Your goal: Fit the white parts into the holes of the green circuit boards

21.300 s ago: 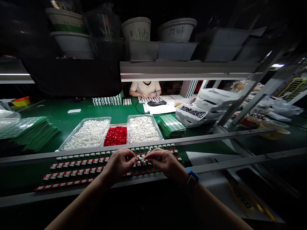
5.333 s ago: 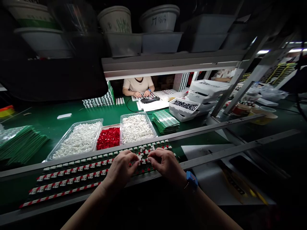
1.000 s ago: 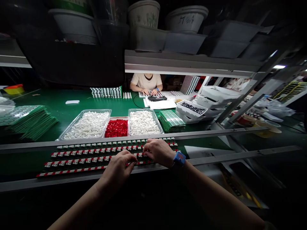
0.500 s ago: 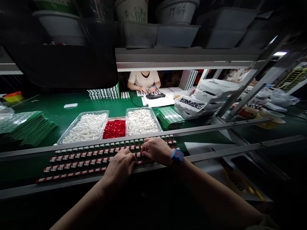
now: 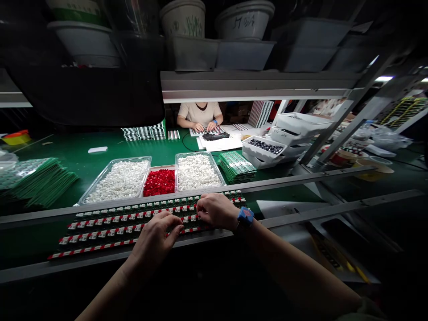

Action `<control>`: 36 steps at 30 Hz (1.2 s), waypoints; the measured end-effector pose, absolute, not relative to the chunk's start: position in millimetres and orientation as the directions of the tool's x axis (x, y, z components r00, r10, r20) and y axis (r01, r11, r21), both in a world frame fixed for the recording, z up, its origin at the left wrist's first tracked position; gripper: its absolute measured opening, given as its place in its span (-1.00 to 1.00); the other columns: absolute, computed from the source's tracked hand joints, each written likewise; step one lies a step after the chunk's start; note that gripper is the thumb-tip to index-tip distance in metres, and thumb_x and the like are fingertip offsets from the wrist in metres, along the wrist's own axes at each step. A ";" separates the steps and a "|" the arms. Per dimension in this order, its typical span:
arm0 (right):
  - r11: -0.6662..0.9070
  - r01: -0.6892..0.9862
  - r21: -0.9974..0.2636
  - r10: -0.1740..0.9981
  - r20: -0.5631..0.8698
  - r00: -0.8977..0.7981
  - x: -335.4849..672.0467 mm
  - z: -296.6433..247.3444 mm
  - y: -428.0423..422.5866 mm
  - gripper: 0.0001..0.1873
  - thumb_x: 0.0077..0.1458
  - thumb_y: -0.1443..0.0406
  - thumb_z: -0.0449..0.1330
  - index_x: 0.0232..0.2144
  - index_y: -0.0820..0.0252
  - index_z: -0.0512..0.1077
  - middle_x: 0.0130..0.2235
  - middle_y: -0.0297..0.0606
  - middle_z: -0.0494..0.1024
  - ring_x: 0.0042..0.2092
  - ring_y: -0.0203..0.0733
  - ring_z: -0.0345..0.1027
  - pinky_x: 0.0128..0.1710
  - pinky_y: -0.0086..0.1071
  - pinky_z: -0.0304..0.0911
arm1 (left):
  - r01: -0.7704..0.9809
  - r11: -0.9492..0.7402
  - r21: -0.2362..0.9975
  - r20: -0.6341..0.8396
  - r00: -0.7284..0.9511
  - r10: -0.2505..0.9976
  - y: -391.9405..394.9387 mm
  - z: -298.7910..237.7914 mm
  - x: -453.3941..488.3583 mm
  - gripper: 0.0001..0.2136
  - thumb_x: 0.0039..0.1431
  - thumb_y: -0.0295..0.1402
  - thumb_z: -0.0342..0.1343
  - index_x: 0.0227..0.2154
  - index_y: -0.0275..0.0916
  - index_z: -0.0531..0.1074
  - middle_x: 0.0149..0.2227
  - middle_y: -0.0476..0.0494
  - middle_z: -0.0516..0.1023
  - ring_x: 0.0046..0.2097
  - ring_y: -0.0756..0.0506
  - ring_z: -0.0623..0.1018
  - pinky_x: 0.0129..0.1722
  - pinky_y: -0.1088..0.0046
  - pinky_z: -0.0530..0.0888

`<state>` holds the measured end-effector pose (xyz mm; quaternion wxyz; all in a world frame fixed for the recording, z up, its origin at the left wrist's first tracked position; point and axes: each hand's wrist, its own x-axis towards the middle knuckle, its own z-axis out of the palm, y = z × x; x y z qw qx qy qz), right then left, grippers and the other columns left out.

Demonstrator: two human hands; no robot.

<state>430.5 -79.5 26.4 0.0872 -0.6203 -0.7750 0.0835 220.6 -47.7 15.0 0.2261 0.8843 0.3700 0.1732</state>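
Rows of green circuit boards (image 5: 110, 225) set with white and red connector pieces lie along the rail in front of me. Over the middle of these rows is my left hand (image 5: 157, 236), its thumb and bent fingers a little apart, with nothing visible between them. My right hand (image 5: 217, 210), with a blue wrist strap (image 5: 246, 216), rests over the boards further right. Its fingers are curled together in a pinch, and whatever they hold is hidden. Behind the boards stand a left tray of white pieces (image 5: 118, 178), a box of red pieces (image 5: 159, 182) and a right tray of white pieces (image 5: 197, 171).
Green board stacks (image 5: 236, 167) stand right of the trays and at far left (image 5: 43, 180). Metal rails (image 5: 284, 180) run before and behind the boards. White bins (image 5: 264, 149) hold dark parts. A co-worker (image 5: 200, 117) sits opposite. Tubs (image 5: 245, 20) fill the overhead shelf.
My left hand has shifted left and slightly down, and its thumb and fingers have parted. My right hand stays nearly in place. The view has tilted slightly.
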 end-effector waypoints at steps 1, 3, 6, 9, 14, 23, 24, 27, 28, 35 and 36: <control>0.214 0.949 -0.232 0.977 0.035 -0.212 430.0 26.0 -79.2 -0.83 0.05 0.34 0.13 -0.39 0.21 0.55 -0.33 -0.24 0.54 -0.36 -0.27 0.34 -0.41 -0.44 0.04 | 0.571 -0.624 0.533 0.143 0.667 0.731 -48.0 14.7 220.0 -0.80 0.18 -0.29 0.00 -0.38 -0.20 0.50 -0.29 -0.11 0.53 -0.21 -0.14 0.52 -0.14 0.35 0.42; 0.206 0.950 -0.234 0.979 0.048 -0.200 429.7 24.3 -79.1 -0.84 0.05 0.34 0.13 -0.40 0.22 0.54 -0.34 -0.24 0.53 -0.37 -0.27 0.34 -0.40 -0.44 0.05 | 0.561 -0.624 0.545 0.153 0.665 0.731 -48.2 13.4 219.4 -0.81 0.18 -0.29 0.00 -0.39 -0.20 0.50 -0.30 -0.11 0.54 -0.20 -0.14 0.52 -0.13 0.35 0.42; 0.190 0.941 -0.281 0.981 0.091 -0.171 431.5 21.5 -80.0 -0.86 0.04 0.35 0.14 -0.40 0.23 0.52 -0.35 -0.25 0.52 -0.35 -0.27 0.34 -0.38 -0.45 0.08 | 0.546 -0.612 0.573 0.166 0.653 0.739 -48.1 10.4 219.1 -0.81 0.18 -0.30 0.01 -0.39 -0.20 0.50 -0.32 -0.10 0.55 -0.21 -0.13 0.53 -0.12 0.36 0.41; 0.173 0.921 -0.350 0.979 0.165 -0.121 434.8 21.6 -82.7 -0.87 0.05 0.37 0.14 -0.39 0.26 0.51 -0.35 -0.26 0.51 -0.35 -0.30 0.33 -0.35 -0.47 0.11 | 0.520 -0.597 0.611 0.181 0.642 0.745 -48.3 7.8 219.1 -0.81 0.19 -0.31 0.01 -0.38 -0.21 0.50 -0.32 -0.08 0.55 -0.24 -0.10 0.54 -0.13 0.39 0.41; 0.162 0.906 -0.392 0.982 0.153 -0.109 434.5 25.8 -88.9 -0.86 0.07 0.36 0.16 -0.39 0.23 0.54 -0.34 -0.27 0.52 -0.36 -0.32 0.34 -0.33 -0.49 0.13 | 0.497 -0.584 0.641 0.197 0.629 0.752 -50.0 6.7 218.9 -0.81 0.18 -0.30 0.02 -0.40 -0.21 0.51 -0.34 -0.08 0.55 -0.30 -0.08 0.54 -0.25 0.45 0.41; 0.145 0.947 -0.287 0.989 0.037 -0.140 422.1 30.0 -89.6 -0.85 0.04 0.35 0.18 -0.45 0.20 0.56 -0.36 -0.27 0.53 -0.35 -0.29 0.36 -0.35 -0.46 0.10 | 0.524 -0.546 0.654 0.147 0.620 0.771 -53.8 4.4 213.8 -0.80 0.18 -0.28 0.01 -0.40 -0.21 0.51 -0.36 -0.09 0.54 -0.34 -0.08 0.52 -0.34 0.46 0.41; 0.146 0.945 -0.294 0.989 0.050 -0.137 422.0 30.0 -89.7 -0.86 0.03 0.36 0.18 -0.45 0.21 0.56 -0.37 -0.27 0.53 -0.37 -0.30 0.35 -0.36 -0.47 0.10 | 0.525 -0.546 0.653 0.145 0.621 0.771 -53.5 3.9 213.1 -0.80 0.18 -0.28 0.01 -0.40 -0.21 0.51 -0.37 -0.09 0.54 -0.35 -0.07 0.51 -0.35 0.46 0.41; 0.137 0.926 -0.353 0.983 0.164 -0.083 426.1 29.9 -92.0 -0.88 0.01 0.36 0.17 -0.45 0.24 0.53 -0.39 -0.28 0.51 -0.40 -0.32 0.33 -0.37 -0.48 0.11 | 0.517 -0.563 0.644 0.159 0.630 0.760 -50.3 3.2 213.0 -0.80 0.19 -0.29 0.00 -0.39 -0.21 0.51 -0.35 -0.09 0.54 -0.33 -0.08 0.52 -0.31 0.44 0.41; 0.129 0.912 -0.391 0.975 0.217 -0.044 428.9 29.8 -93.2 -0.88 0.01 0.36 0.16 -0.46 0.24 0.51 -0.40 -0.29 0.51 -0.41 -0.32 0.32 -0.38 -0.48 0.12 | 0.513 -0.578 0.635 0.177 0.631 0.755 -48.4 3.8 214.2 -0.81 0.19 -0.29 0.01 -0.39 -0.20 0.51 -0.34 -0.09 0.54 -0.31 -0.08 0.52 -0.28 0.43 0.42; 0.051 0.785 -0.618 0.934 0.308 0.181 452.7 20.5 -105.6 -0.91 -0.06 0.39 0.11 -0.46 0.23 0.42 -0.55 -0.41 0.42 -0.52 -0.36 0.23 -0.48 -0.51 0.09 | 0.448 -0.775 0.446 0.292 0.746 0.599 -27.0 16.1 251.4 -0.84 0.18 -0.43 0.02 -0.38 -0.24 0.51 -0.33 -0.13 0.51 -0.29 -0.09 0.52 -0.26 0.44 0.41; 0.048 0.777 -0.627 0.933 0.307 0.190 454.7 18.7 -107.7 -0.89 -0.07 0.40 0.10 -0.44 0.23 0.43 -0.57 -0.42 0.40 -0.53 -0.37 0.21 -0.48 -0.51 0.09 | 0.423 -0.812 0.403 0.299 0.777 0.554 -23.4 16.9 259.0 -0.84 0.18 -0.46 0.01 -0.39 -0.25 0.51 -0.35 -0.14 0.51 -0.29 -0.10 0.52 -0.25 0.44 0.40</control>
